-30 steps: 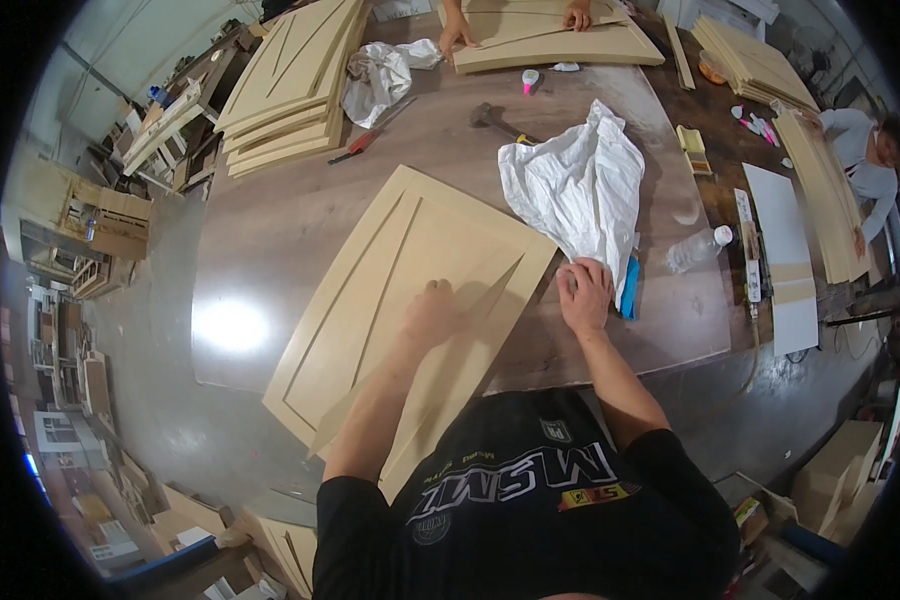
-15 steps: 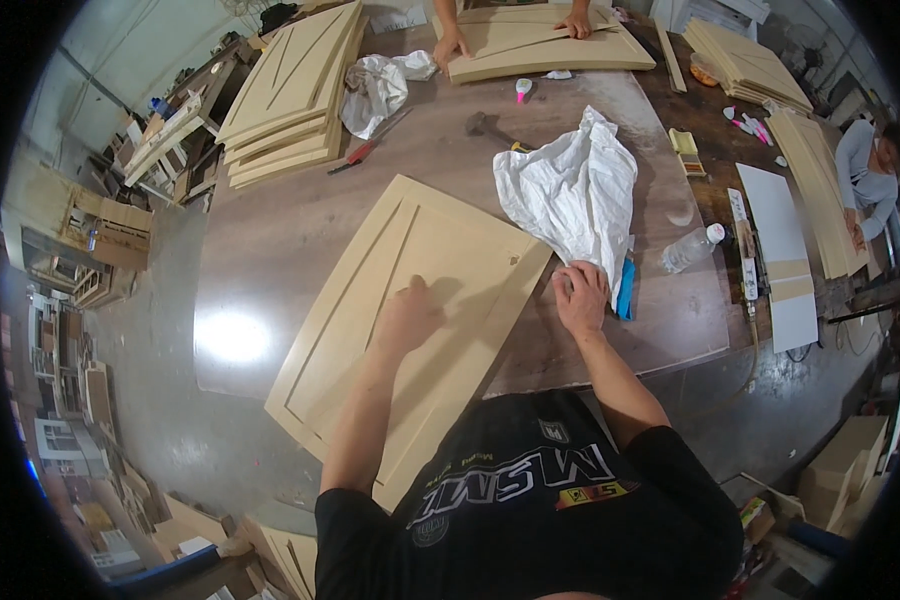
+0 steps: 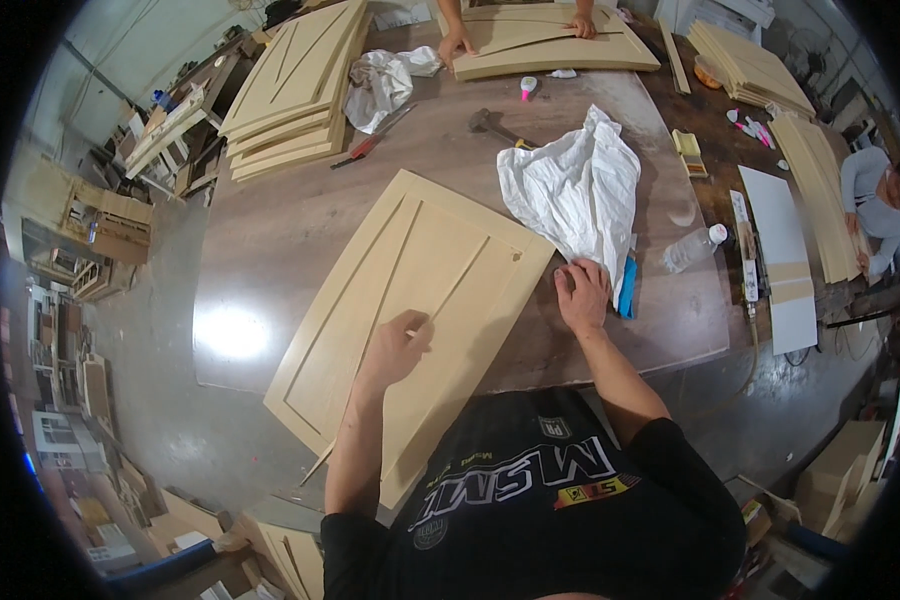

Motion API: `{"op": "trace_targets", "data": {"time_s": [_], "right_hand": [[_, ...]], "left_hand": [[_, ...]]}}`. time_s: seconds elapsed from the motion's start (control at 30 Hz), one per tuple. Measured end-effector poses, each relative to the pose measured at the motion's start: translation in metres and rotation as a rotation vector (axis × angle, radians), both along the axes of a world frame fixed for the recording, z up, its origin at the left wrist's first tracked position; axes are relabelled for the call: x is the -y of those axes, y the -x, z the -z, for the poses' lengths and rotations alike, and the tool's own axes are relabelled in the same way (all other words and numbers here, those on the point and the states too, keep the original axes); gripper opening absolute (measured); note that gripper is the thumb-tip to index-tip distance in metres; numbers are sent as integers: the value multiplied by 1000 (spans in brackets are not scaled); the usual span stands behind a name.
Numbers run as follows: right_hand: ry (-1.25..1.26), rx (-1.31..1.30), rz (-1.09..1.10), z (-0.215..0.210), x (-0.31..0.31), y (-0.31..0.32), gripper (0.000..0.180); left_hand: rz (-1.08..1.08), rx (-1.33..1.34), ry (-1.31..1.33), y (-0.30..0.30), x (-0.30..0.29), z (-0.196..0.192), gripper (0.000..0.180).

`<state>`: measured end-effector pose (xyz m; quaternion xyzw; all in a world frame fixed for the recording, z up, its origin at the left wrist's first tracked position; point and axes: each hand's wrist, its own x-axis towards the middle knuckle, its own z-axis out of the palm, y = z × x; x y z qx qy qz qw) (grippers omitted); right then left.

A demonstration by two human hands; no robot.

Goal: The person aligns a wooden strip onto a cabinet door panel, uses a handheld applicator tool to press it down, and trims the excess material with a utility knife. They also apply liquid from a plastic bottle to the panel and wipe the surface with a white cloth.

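Note:
A pale wooden door panel (image 3: 440, 270) with thin lines running along its face lies slanted on the brown table, its near end over the edge. My left hand (image 3: 398, 345) is over the middle of the panel with fingers curled together; what they hold, if anything, is hidden. A thin pale strip (image 3: 318, 464) pokes out beside my left forearm at the panel's near left edge. My right hand (image 3: 583, 295) rests on the tabletop near the panel's right corner, fingers loosely bent and apart, by the lower end of a crumpled white cloth (image 3: 575, 185). Something blue (image 3: 627, 287) shows beside that cloth.
Stacked panels (image 3: 290, 90) stand at the far left. A hammer (image 3: 495, 126), a red-handled tool (image 3: 355, 155) and a clear bottle (image 3: 695, 250) lie about the tabletop (image 3: 270, 260). Across it, another person's hands (image 3: 457, 45) touch a panel. A second person (image 3: 875, 205) works at far right.
My left hand has drawn slightly toward me, its fingers now curled. The thin strip has come into sight beside my forearm. My right hand stays put. The person at far right has bent lower.

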<state>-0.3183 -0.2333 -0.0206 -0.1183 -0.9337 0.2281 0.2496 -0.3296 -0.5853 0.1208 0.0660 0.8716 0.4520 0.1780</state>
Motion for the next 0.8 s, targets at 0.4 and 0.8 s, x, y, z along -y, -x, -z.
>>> {"op": "trace_targets", "data": {"time_s": [0.4, 0.8], "right_hand": [[7, -19, -40, 11, -4, 0, 18], [-23, -13, -49, 5, -2, -1, 18]], "left_hand": [[24, 620, -477, -22, -1, 1, 45], [-11, 632, -492, -30, -4, 8, 44]]}}
